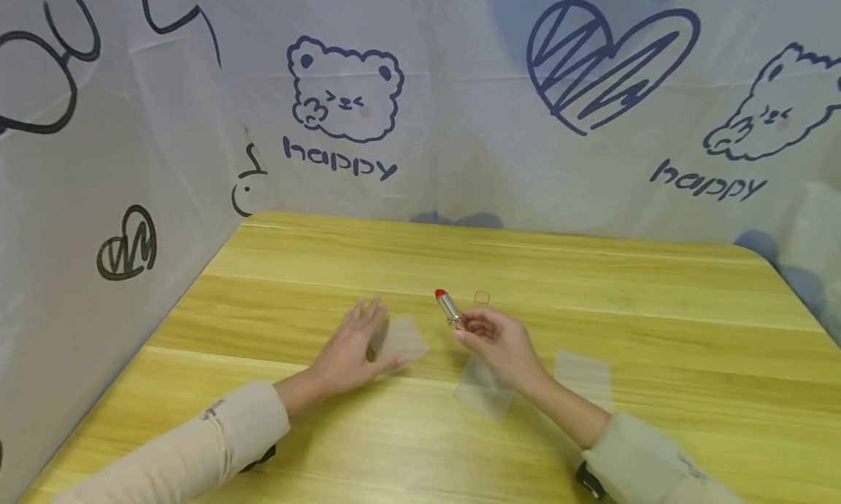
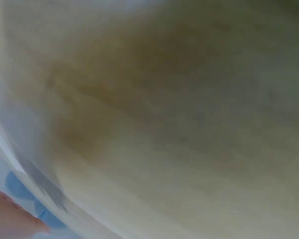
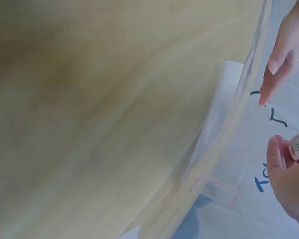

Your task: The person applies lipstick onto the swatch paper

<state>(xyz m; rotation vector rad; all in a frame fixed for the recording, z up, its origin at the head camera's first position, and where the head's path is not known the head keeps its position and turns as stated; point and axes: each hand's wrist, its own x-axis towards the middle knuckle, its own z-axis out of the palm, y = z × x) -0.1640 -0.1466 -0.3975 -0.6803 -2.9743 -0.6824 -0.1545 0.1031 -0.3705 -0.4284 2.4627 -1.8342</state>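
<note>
My right hand (image 1: 502, 343) grips a lipstick (image 1: 450, 310) by its lower end, its red tip pointing up and to the left. In the right wrist view the lipstick's round base (image 3: 298, 146) shows at the fingers of the right hand (image 3: 291, 186). My left hand (image 1: 348, 347) is stretched out beside a thin white sheet (image 1: 404, 337), with fingers extended and nothing gripped. A small brown spot shows by its palm; I cannot tell what it is. The left wrist view is mostly blurred table, with part of the left hand (image 2: 12, 219) at the lower left.
Two more thin white sheets lie on the wooden table (image 1: 276, 270): one sheet (image 1: 485, 394) under the right wrist, another sheet (image 1: 585, 372) to its right. A small clear squarish piece (image 1: 482, 297) stands behind the right hand. A printed cloth (image 1: 460, 124) rises around the table's edges.
</note>
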